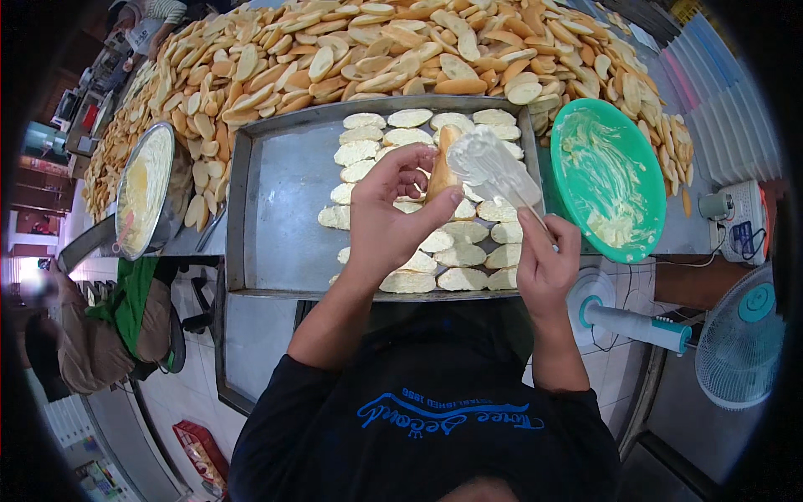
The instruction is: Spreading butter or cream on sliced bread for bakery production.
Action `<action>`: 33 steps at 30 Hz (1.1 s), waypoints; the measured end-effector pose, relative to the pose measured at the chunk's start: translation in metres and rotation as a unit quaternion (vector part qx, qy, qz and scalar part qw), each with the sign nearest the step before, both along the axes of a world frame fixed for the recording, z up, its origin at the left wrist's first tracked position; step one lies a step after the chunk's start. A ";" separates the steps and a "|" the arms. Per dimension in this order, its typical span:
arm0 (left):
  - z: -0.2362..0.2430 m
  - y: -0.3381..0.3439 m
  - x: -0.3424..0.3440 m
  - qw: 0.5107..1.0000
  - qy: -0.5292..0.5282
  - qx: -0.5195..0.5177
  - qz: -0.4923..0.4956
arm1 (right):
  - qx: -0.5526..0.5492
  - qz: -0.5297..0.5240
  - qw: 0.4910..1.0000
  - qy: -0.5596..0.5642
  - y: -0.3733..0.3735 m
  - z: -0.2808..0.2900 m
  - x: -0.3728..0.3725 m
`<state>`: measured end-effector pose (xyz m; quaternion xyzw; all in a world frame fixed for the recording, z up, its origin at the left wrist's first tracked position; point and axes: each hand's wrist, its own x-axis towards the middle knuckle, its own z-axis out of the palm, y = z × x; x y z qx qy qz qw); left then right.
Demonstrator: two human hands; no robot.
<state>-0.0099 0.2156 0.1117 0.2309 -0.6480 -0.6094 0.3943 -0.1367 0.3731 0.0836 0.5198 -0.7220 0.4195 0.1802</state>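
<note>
My left hand [393, 209] holds a golden oval bread slice [439, 176] on edge above the metal tray [280, 209], thumb and fingers around it. My right hand [544, 259] grips a spatula [493, 167] whose broad blade, coated in pale cream, is at the slice's right side; whether they touch is hard to tell. Beneath them, rows of cream-coated bread slices [460, 280] lie on the tray's right portion. To the right is a green bowl [606, 176] smeared with cream.
A big heap of bread slices [368, 58] covers the table behind the tray. A steel bowl of cream [144, 188] is at left. Co-workers are at far left [138, 25] and lower left [100, 343]. A fan [736, 335] stands at right, near stacked plastic crates [719, 125].
</note>
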 end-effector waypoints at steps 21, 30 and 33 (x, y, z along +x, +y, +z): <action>0.005 0.001 -0.004 0.867 0.201 0.388 -0.240 | -0.034 0.153 0.932 -0.327 0.003 -0.001 -0.014; 0.003 0.003 -0.021 0.867 0.133 0.434 -0.206 | 0.030 0.112 0.981 -0.153 0.001 0.001 -0.028; -0.004 0.001 -0.025 0.860 0.130 0.452 -0.197 | 0.052 0.103 0.978 -0.172 0.003 -0.002 -0.028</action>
